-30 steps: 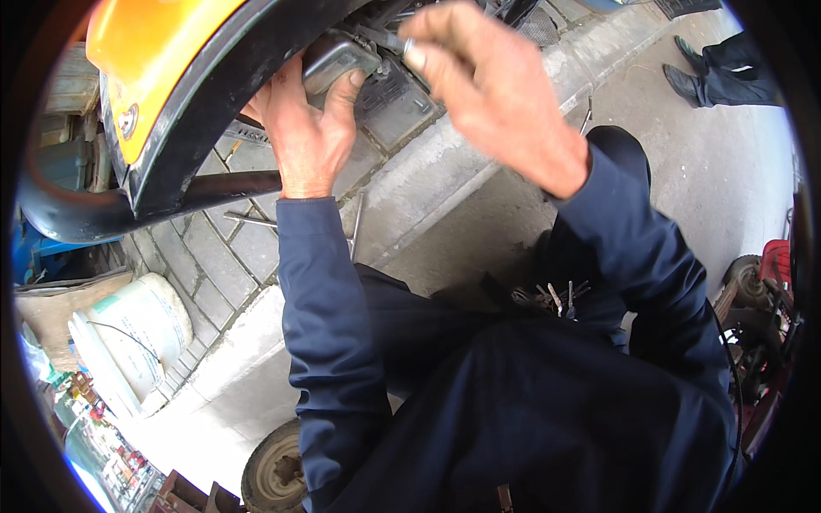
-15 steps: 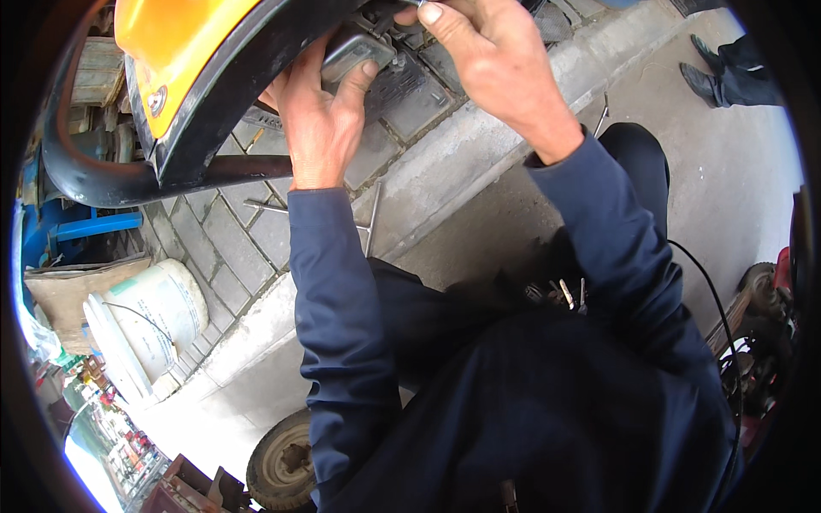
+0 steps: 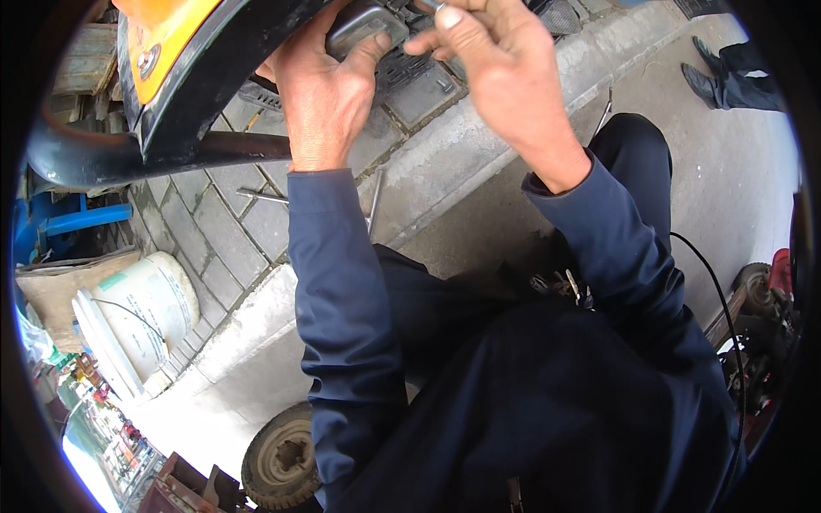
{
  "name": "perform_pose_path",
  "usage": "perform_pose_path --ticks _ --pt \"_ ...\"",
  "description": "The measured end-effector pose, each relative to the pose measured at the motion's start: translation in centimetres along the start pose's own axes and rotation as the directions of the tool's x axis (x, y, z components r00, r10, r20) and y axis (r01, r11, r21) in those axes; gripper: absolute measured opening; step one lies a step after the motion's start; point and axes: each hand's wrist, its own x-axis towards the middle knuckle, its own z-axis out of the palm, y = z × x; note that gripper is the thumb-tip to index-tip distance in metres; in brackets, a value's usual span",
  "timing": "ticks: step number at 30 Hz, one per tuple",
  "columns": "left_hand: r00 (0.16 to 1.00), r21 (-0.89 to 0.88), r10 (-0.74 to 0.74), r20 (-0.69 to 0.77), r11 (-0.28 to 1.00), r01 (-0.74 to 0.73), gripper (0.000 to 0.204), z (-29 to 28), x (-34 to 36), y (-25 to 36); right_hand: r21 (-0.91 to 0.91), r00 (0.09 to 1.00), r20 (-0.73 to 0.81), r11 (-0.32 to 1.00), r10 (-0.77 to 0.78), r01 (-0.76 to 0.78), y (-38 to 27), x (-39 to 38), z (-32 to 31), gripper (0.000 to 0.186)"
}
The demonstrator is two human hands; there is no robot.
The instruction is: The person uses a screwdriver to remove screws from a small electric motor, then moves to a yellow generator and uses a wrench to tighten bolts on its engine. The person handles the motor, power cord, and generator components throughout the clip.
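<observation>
My left hand (image 3: 329, 103) is closed around a greyish metal housing with rounded corners (image 3: 359, 32), its thumb pressed on the near edge. The housing sits under the black rim (image 3: 201, 85) of a yellow vehicle panel (image 3: 175, 38), which hides some of my left fingers. To the right, close to the housing, my right hand (image 3: 513, 81) pinches a small shiny metal piece (image 3: 432, 4) between thumb and fingers. The picture's upper edge cuts that piece off, so its kind does not show.
A T-shaped metal wrench (image 3: 376, 201) lies on the paving by my left sleeve; another metal tool (image 3: 607, 107) is near my right knee. A black tube (image 3: 231, 147) runs below the panel. Around are a white bucket (image 3: 154, 308), a wheel (image 3: 282, 457), and another person's legs (image 3: 744, 77).
My right hand has shifted slightly right and down, its fingers now spread lower beside the housing. The left hand keeps its hold. The whole view has tilted a little.
</observation>
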Motion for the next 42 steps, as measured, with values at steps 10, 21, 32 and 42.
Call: perform_pose_path --ticks 10,21,32,42 --pt "0.993 -0.102 -0.120 0.024 0.987 0.122 0.047 0.3 0.0 0.2 0.893 0.979 0.067 0.427 0.192 -0.145 1.2 0.9 -0.4 0.019" --pt "0.999 -0.187 -0.040 -0.007 0.982 0.038 0.051 1.1 -0.2 -1.5 0.864 0.977 0.084 0.473 0.196 -0.170 0.6 2.2 0.1 0.015" --pt "0.993 -0.116 -0.065 -0.103 0.992 0.053 0.059 0.8 -0.1 -2.0 -0.294 0.968 -0.147 0.943 -0.206 0.156 0.8 3.8 2.7 0.018" --pt "0.987 0.153 0.051 -0.154 0.988 -0.027 0.063 0.8 -0.5 -1.2 -0.192 0.941 -0.294 0.975 -0.170 0.116 1.6 4.0 5.3 0.021"
